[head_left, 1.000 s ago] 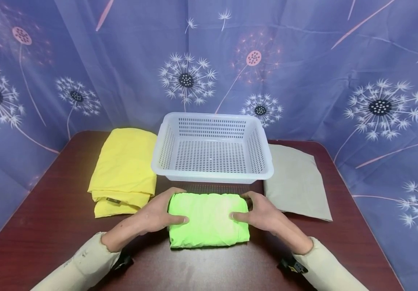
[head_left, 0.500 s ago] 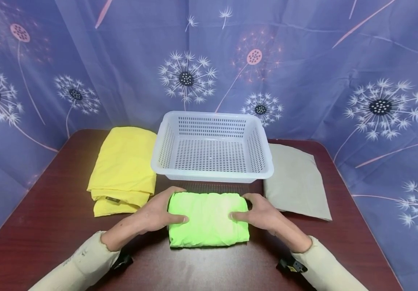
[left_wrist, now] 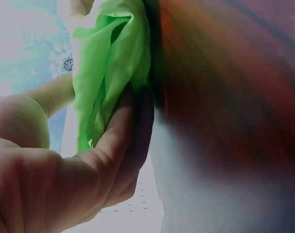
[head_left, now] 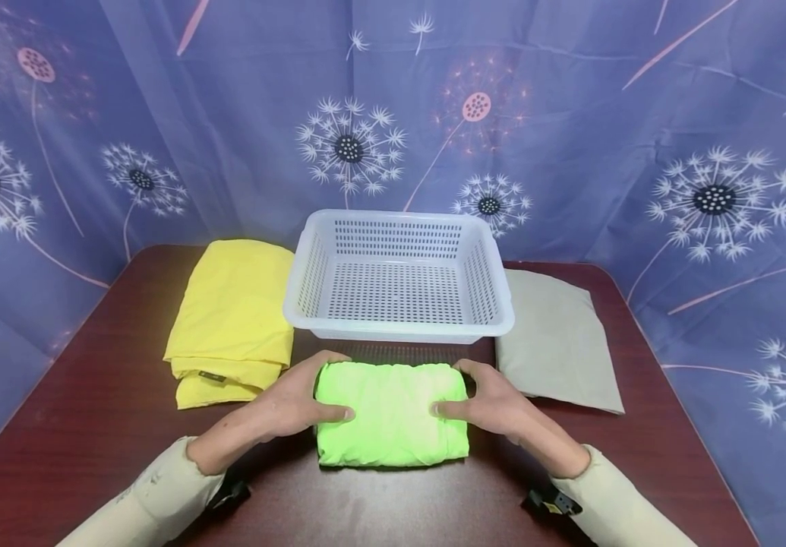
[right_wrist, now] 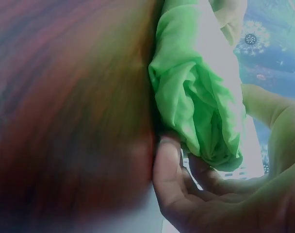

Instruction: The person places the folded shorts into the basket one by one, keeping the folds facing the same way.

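A bright green folded cloth lies as a thick bundle on the table in front of the basket. My left hand grips its left end, thumb on top and fingers behind and under the edge. At the other end my right hand holds it the same way, thumb over the top face. In the left wrist view the fingers curl around the layered end of the green cloth. The right wrist view shows the rolled folds of the cloth between thumb and fingers, close against the table.
A white perforated plastic basket stands behind the bundle with nothing inside. To its left lies a folded yellow cloth with a small dark tag. A folded beige cloth lies to the right, partly behind the basket. A patterned blue curtain encloses the dark red table.
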### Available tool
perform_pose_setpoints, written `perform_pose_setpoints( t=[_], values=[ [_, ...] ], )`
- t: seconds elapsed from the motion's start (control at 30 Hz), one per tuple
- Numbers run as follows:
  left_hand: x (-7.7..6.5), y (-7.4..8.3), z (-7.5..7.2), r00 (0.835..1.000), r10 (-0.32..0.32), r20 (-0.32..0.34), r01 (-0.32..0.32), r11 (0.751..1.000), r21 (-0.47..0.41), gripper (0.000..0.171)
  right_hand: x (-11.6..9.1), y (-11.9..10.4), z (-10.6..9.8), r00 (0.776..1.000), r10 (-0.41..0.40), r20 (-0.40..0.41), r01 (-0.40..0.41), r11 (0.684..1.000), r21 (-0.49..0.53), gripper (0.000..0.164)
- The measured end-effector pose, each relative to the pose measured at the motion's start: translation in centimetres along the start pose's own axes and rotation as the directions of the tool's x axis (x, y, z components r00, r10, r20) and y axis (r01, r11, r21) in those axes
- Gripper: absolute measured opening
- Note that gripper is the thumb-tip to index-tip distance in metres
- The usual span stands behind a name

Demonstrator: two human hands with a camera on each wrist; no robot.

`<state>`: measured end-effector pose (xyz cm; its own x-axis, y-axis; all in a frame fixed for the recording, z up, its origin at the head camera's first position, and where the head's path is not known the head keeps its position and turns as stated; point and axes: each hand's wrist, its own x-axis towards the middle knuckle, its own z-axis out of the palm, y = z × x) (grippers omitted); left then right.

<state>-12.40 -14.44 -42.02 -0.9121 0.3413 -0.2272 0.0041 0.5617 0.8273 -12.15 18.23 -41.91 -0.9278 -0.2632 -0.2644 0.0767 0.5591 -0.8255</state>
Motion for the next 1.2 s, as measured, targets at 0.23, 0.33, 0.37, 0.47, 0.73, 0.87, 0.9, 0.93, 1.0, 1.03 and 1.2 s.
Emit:
perform_pose_setpoints(
  t=[0.23,0.33,0.37,0.47,0.73,0.87,0.9,0.93,1.0,1.03,1.2],
  values=[
    [-0.2,0.1,-0.1,1.0,-0.011,-0.001,0.011,0.999,-0.033,0.082,-0.2,-0.3,0.2,0.999,-0.008,-0.034,0.008,1.0,0.018,0.052],
    [-0.2,0.1,0.0,1.0,-0.014,0.001,0.014,0.999,-0.045,0.083,-0.4,-0.5,0.3,0.999,-0.009,-0.037,0.01,0.999,0.035,0.052],
    [-0.3,0.1,-0.1,1.0,-0.014,0.002,0.014,0.999,-0.053,0.083,-0.4,-0.6,0.3,0.999,-0.005,-0.034,0.006,0.999,0.043,0.052],
    [-0.5,0.1,0.0,1.0,-0.012,0.006,0.013,0.997,-0.078,0.082,-0.5,-0.6,0.3,1.0,0.007,-0.028,-0.005,0.998,0.057,0.052],
    [-0.8,0.4,0.1,1.0,-0.017,0.001,0.017,0.991,-0.13,0.083,-0.6,-0.7,0.3,0.998,0.047,-0.032,-0.045,0.996,0.072,0.062],
    [-0.9,0.5,0.1,1.0,-0.016,-0.017,0.014,0.994,-0.107,0.082,-0.8,-0.9,0.3,0.998,0.051,-0.038,-0.047,0.996,0.079,0.069],
    [-0.9,0.6,0.1,1.0,-0.019,-0.023,0.017,0.995,-0.102,0.082,-0.9,-0.9,0.3,0.998,0.048,-0.04,-0.044,0.996,0.077,0.071],
    [-0.9,0.6,0.1,0.999,-0.022,-0.03,0.019,0.995,-0.096,0.082,-0.9,-1.0,0.3,0.998,0.044,-0.037,-0.04,0.996,0.082,0.07],
    [-0.9,0.7,0.1,0.999,-0.025,-0.039,0.022,0.996,-0.091,0.082,-1.0,-1.1,0.2,0.999,0.035,-0.034,-0.032,0.996,0.086,0.07],
    [-0.9,0.8,0.1,0.999,-0.028,-0.043,0.024,0.996,-0.091,0.081,-1.0,-1.2,0.2,0.999,0.03,-0.037,-0.027,0.996,0.088,0.07],
    [-1.1,1.1,0.0,0.998,-0.027,-0.06,0.023,0.997,-0.075,0.08,-1.2,-1.3,0.0,0.999,0.011,-0.048,-0.006,0.995,0.095,0.063]
  ],
)
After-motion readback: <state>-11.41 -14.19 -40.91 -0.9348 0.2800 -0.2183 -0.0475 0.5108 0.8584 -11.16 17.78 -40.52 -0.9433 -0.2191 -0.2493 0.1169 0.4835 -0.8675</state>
